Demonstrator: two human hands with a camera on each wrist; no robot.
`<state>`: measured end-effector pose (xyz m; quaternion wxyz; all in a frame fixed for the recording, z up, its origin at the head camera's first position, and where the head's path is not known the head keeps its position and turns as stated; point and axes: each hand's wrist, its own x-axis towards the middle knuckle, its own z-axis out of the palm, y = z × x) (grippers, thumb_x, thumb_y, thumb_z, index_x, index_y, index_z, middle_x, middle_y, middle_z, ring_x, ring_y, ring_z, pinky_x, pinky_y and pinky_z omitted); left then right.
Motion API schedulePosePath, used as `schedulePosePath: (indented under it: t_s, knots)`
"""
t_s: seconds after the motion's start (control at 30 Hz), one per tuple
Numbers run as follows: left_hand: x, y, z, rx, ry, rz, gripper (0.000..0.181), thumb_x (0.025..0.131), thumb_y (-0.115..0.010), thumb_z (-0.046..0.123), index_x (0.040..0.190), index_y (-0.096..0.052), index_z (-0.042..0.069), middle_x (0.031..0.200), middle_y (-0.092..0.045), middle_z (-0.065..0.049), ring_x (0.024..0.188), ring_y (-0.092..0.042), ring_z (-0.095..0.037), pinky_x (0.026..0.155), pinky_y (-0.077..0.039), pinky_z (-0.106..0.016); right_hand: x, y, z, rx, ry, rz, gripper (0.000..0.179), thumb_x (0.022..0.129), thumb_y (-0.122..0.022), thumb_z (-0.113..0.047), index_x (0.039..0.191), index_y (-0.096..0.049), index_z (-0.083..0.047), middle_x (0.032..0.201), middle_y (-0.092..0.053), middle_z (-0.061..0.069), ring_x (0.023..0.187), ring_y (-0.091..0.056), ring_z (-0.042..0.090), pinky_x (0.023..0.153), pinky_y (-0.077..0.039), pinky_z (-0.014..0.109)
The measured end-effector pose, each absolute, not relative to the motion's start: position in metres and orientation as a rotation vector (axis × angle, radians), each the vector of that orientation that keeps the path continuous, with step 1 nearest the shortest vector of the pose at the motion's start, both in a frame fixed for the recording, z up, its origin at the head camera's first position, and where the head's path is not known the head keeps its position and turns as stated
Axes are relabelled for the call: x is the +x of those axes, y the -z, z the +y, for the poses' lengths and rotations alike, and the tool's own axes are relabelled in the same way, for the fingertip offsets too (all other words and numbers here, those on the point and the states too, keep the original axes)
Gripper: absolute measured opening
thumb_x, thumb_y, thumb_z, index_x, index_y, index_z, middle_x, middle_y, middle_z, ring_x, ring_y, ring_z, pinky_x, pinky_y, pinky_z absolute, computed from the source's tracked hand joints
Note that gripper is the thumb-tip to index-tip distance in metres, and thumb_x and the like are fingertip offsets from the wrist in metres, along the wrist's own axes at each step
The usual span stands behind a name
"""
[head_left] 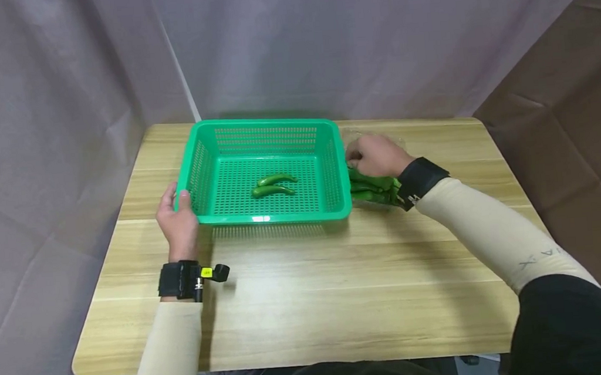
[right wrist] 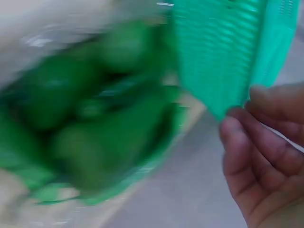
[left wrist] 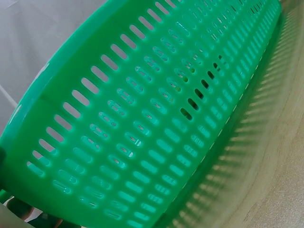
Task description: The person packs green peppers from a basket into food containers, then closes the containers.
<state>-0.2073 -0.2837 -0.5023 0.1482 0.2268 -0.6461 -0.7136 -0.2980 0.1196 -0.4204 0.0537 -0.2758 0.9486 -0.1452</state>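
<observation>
A green plastic basket (head_left: 281,217) stands on the table with two green chili peppers (head_left: 273,191) lying on its slotted floor. My left hand (head_left: 178,226) grips the basket's left rim, the thumb over the edge and the fingers outside. In the left wrist view the slotted wall of the basket (left wrist: 118,95) fills most of the picture. Just right of the basket, my right hand (head_left: 377,155) is over a pile of green peppers (head_left: 372,188) in clear plastic. The right wrist view shows its fingers (right wrist: 237,147) loosely bent with nothing between them, beside blurred peppers (right wrist: 109,118).
The wooden table (head_left: 341,302) runs from the basket to the person's lap. A grey curtain (head_left: 321,44) hangs behind its far edge, and a brown one (head_left: 569,101) is on the right. Black cameras are strapped to both wrists.
</observation>
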Motion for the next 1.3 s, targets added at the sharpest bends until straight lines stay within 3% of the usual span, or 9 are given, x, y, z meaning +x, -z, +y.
schedulePosePath:
  t_s: [0.1, 0.23, 0.3, 0.4, 0.53, 0.7, 0.93, 1.13, 1.3]
  knots:
    - [-0.208, 0.503, -0.284, 0.650, 2.045, -1.843, 0.046, 0.109, -0.052, 0.018, 0.155, -0.048, 0.010, 0.156, -0.052, -0.013, 0.141, -0.053, -0.023, 0.119, -0.046, -0.033, -0.302, 0.403, 0.094, -0.867, 0.478, 2.938, 0.020, 0.100, -0.059, -0.005, 0.104, -0.078, -0.003, 0.088, -0.074, 0.015, 0.069, -0.059, 0.023, 0.076, -0.050, 0.040]
    - [-0.207, 0.504, -0.284, 0.647, 2.037, -1.831, 0.046, 0.109, -0.052, 0.016, 0.154, -0.049, 0.009, 0.157, -0.051, -0.013, 0.142, -0.052, -0.024, 0.120, -0.045, -0.034, -0.311, 0.397, 0.052, -0.974, 0.407, 2.876, 0.026, 0.100, -0.055, -0.004, 0.115, -0.076, 0.000, 0.108, -0.077, 0.021, 0.080, -0.067, 0.028, 0.084, -0.056, 0.042]
    - [-0.207, 0.505, -0.283, 0.644, 2.032, -1.837, 0.046, 0.109, -0.053, 0.016, 0.154, -0.049, 0.008, 0.159, -0.049, -0.013, 0.144, -0.050, -0.024, 0.122, -0.044, -0.034, -0.315, 0.401, 0.030, -1.001, 0.323, 2.816, 0.027, 0.100, -0.058, -0.005, 0.121, -0.074, 0.001, 0.121, -0.075, 0.022, 0.093, -0.072, 0.031, 0.094, -0.059, 0.043]
    - [-0.208, 0.505, -0.279, 0.638, 2.030, -1.852, 0.046, 0.109, -0.053, 0.015, 0.154, -0.049, 0.007, 0.159, -0.049, -0.013, 0.145, -0.049, -0.024, 0.122, -0.044, -0.035, -0.318, 0.414, 0.003, -0.981, 0.176, 2.740, 0.032, 0.101, -0.066, -0.013, 0.130, -0.070, 0.000, 0.133, -0.071, 0.020, 0.115, -0.070, 0.034, 0.104, -0.058, 0.047]
    - [-0.209, 0.506, -0.271, 0.624, 2.041, -1.855, 0.046, 0.109, -0.052, 0.015, 0.154, -0.049, 0.007, 0.157, -0.051, -0.014, 0.142, -0.052, -0.025, 0.121, -0.045, -0.036, -0.320, 0.433, -0.021, -0.921, -0.018, 2.643, 0.038, 0.103, -0.067, -0.025, 0.132, -0.067, -0.001, 0.132, -0.069, 0.019, 0.120, -0.066, 0.035, 0.104, -0.056, 0.045]
    - [-0.210, 0.506, -0.264, 0.604, 2.049, -1.884, 0.046, 0.109, -0.053, 0.016, 0.154, -0.049, 0.007, 0.158, -0.051, -0.014, 0.143, -0.051, -0.025, 0.122, -0.044, -0.036, -0.317, 0.452, -0.035, -0.908, -0.149, 2.579, 0.056, 0.102, -0.068, -0.040, 0.145, -0.059, -0.006, 0.144, -0.064, 0.013, 0.131, -0.062, 0.031, 0.112, -0.053, 0.043]
    - [-0.205, 0.503, -0.271, 0.622, 2.025, -1.890, 0.045, 0.109, -0.052, 0.017, 0.154, -0.049, 0.009, 0.154, -0.054, -0.015, 0.141, -0.053, -0.025, 0.121, -0.044, -0.037, -0.311, 0.468, -0.051, -1.061, -0.223, 2.553, 0.033, 0.098, -0.074, -0.035, 0.119, -0.070, -0.010, 0.113, -0.075, 0.006, 0.104, -0.070, 0.023, 0.093, -0.060, 0.037]
    - [-0.203, 0.503, -0.277, 0.646, 2.037, -1.878, 0.046, 0.110, -0.050, 0.018, 0.155, -0.048, 0.010, 0.153, -0.055, -0.015, 0.139, -0.055, -0.023, 0.118, -0.047, -0.036, -0.307, 0.477, -0.062, -1.228, -0.327, 2.519, 0.036, 0.097, -0.075, -0.028, 0.130, -0.067, -0.015, 0.113, -0.074, 0.003, 0.104, -0.069, 0.021, 0.093, -0.061, 0.036]
    - [-0.204, 0.503, -0.277, 0.648, 2.049, -1.886, 0.046, 0.110, -0.051, 0.019, 0.155, -0.048, 0.011, 0.153, -0.055, -0.014, 0.139, -0.055, -0.023, 0.119, -0.047, -0.035, -0.302, 0.475, -0.066, -1.270, -0.325, 2.512, 0.031, 0.096, -0.076, -0.035, 0.118, -0.071, -0.014, 0.108, -0.075, 0.003, 0.097, -0.070, 0.020, 0.088, -0.062, 0.036]
